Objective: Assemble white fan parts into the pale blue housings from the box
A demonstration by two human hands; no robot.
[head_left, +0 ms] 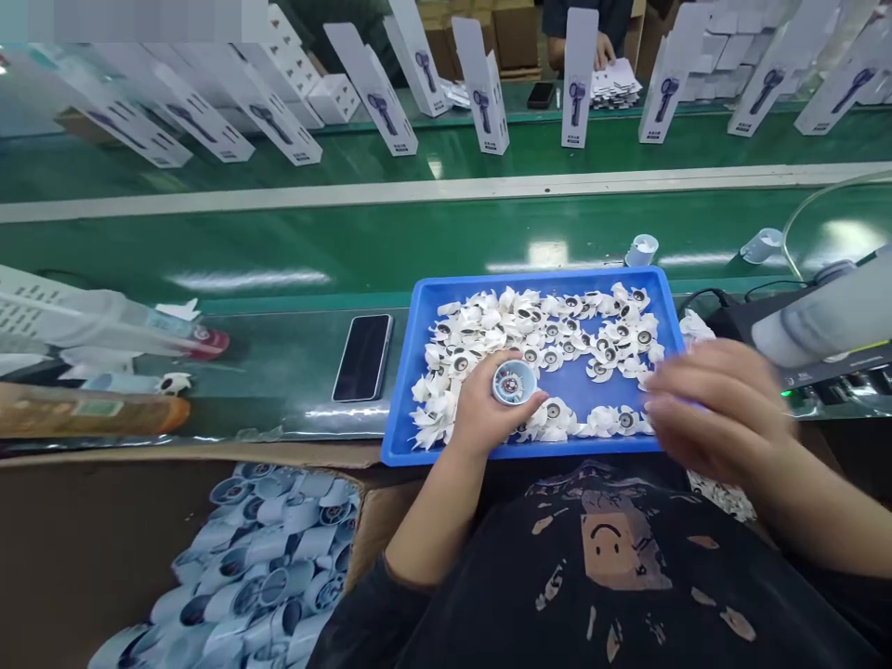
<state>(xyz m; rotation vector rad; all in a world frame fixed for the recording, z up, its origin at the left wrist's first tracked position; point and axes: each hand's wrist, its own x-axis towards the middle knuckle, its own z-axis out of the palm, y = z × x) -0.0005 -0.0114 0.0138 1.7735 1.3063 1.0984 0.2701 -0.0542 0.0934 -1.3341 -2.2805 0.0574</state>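
My left hand (484, 409) is closed around a pale blue round fan housing (514, 382), held open side up over the front of a blue tray (411, 372). The tray holds several white fan blades (557, 344). My right hand (711, 404) hovers over the tray's right front corner and is smeared by motion, so its fingers and anything in them cannot be made out.
A cardboard box (265, 567) full of blue housings sits at lower left. A black phone (363, 357) lies left of the tray. The green conveyor belt (418, 242) carries white product boxes (488, 102). A grey tool (822, 316) rests at right. Another person's hand (605, 51) shows beyond.
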